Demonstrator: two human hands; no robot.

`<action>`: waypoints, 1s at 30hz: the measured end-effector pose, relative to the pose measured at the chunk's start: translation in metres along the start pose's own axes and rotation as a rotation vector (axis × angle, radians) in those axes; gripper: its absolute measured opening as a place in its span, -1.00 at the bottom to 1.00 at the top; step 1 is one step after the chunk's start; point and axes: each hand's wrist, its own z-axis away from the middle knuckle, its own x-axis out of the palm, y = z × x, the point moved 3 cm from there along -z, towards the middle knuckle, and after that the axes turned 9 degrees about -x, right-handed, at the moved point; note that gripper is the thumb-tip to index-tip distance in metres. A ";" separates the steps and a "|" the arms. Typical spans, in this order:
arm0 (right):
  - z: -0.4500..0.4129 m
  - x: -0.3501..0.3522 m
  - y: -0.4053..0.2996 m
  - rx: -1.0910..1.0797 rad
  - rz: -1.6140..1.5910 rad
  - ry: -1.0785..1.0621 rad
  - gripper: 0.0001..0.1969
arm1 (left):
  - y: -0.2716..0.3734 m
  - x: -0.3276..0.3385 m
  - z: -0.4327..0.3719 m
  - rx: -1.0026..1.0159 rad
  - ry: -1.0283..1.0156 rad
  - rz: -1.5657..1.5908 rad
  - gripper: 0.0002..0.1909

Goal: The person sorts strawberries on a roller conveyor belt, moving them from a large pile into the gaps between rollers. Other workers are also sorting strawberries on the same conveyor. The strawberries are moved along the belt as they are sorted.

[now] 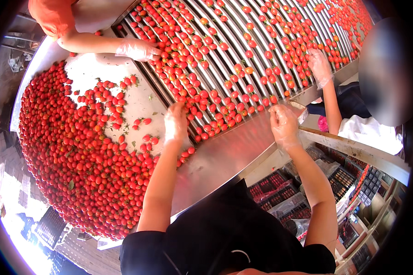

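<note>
My left hand, in a clear plastic glove, is at the near left corner of a metal roller conveyor. Its fingertips reach the cherry tomatoes on the rollers; whether it grips one is hidden. Also gloved, my right hand hovers by the conveyor's near metal rim, fingers curled inward, and I cannot see anything inside them. Tomatoes lie thickly along the left side of the rollers and more loosely across the middle. To the left, a large heap of tomatoes covers much of a pale metal feed tray.
A co-worker's gloved hand reaches onto the rollers from the upper left. Another person's gloved hand works at the right edge. A beam juts out at right. Below it stand black crates, some holding red produce.
</note>
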 end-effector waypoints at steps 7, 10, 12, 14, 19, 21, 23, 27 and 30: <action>-0.003 0.013 -0.005 0.048 -0.086 -0.031 -0.98 | 0.052 0.017 -0.013 0.313 0.222 -0.101 -0.81; -0.008 0.016 0.000 0.028 -0.066 -0.052 -0.99 | 0.106 0.050 0.012 0.667 -0.227 -0.021 -0.68; -0.005 0.016 0.004 0.020 -0.058 -0.040 -0.98 | 0.144 0.071 0.026 0.806 -0.338 -0.134 -0.61; -0.006 0.020 0.001 -0.011 -0.072 -0.027 -0.97 | 0.157 0.106 0.023 0.730 -0.274 -0.394 -0.78; -0.002 0.014 -0.001 -0.018 -0.053 -0.002 -0.98 | 0.162 0.121 0.022 0.864 -0.147 -0.451 -0.92; 0.003 0.011 0.000 0.004 -0.047 -0.022 -0.98 | 0.149 0.104 0.027 0.561 -0.244 0.271 -0.88; -0.001 0.007 -0.007 0.002 -0.053 -0.042 -0.97 | 0.110 0.101 0.024 -0.001 -0.423 0.774 -0.80; 0.004 -0.010 0.004 0.016 -0.046 -0.009 -0.98 | 0.097 0.026 -0.003 -0.282 -0.155 0.740 -0.78; -0.007 -0.014 -0.001 -0.013 -0.038 -0.021 -0.98 | 0.073 -0.004 -0.046 0.001 0.042 0.034 -0.72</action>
